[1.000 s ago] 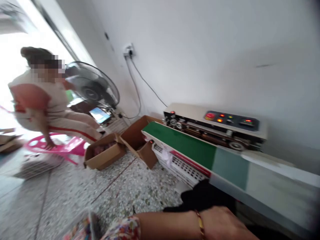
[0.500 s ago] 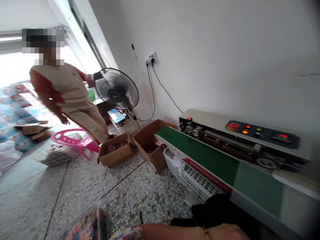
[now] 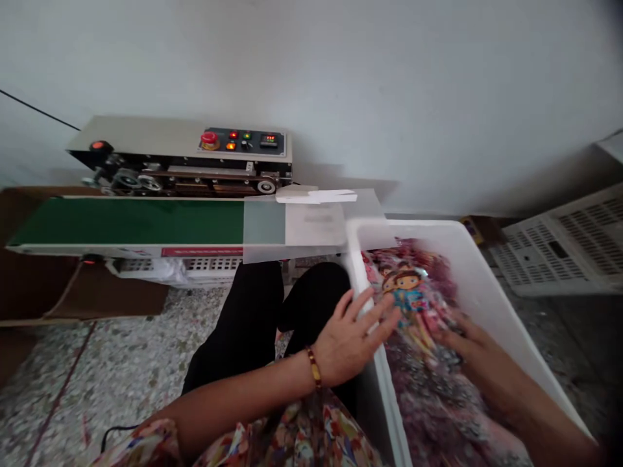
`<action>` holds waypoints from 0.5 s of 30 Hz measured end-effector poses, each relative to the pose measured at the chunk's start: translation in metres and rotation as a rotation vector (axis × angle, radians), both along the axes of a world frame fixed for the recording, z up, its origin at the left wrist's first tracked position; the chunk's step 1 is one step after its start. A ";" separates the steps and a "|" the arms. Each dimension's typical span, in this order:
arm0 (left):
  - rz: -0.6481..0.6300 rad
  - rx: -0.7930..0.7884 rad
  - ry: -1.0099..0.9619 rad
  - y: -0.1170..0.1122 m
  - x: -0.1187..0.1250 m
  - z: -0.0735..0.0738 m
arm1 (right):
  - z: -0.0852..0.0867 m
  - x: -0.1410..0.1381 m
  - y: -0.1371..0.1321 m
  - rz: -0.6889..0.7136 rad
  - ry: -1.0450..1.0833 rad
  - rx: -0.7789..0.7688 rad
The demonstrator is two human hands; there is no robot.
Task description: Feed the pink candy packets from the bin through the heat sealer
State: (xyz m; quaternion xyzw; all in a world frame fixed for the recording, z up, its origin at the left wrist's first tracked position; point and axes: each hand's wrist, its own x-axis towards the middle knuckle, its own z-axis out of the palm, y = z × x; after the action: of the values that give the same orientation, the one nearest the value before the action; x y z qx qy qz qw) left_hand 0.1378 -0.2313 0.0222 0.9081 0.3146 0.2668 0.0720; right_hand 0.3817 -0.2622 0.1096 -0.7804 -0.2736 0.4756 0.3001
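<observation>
Packet (image 3: 407, 293) with cartoon print is seen inside white bin (image 3: 479, 285), near its left wall, on top of piled packets (image 3: 433, 395). Left hand (image 3: 351, 332) is laid over the bin rim, fingers spread, not clamped, tips touching the packet. Right hand (image 3: 462, 338) is placed at its right edge; grip is blurred and cannot be told. Green conveyor belt (image 3: 126, 220) is seen beyond the knees.

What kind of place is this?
Probably a small packing workshop: a band sealer with a green conveyor belt by the wall, and a white bin of printed packets under the left hand and right hand.
</observation>
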 end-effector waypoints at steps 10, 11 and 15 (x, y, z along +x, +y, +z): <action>0.013 0.106 -0.101 0.016 0.012 -0.015 | -0.017 -0.040 -0.002 0.091 0.217 -0.205; -0.016 0.080 -0.113 0.018 0.010 -0.014 | -0.017 -0.037 0.002 0.135 0.161 -0.195; -0.092 -0.012 -0.113 0.025 0.003 -0.008 | -0.013 -0.026 0.024 0.362 -0.032 -0.180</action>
State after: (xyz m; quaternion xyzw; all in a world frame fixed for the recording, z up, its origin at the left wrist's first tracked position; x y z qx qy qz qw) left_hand 0.1405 -0.2067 0.0137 0.9047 0.2695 0.3120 0.1074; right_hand 0.3561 -0.2384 0.0970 -0.7495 -0.3706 0.5319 0.1341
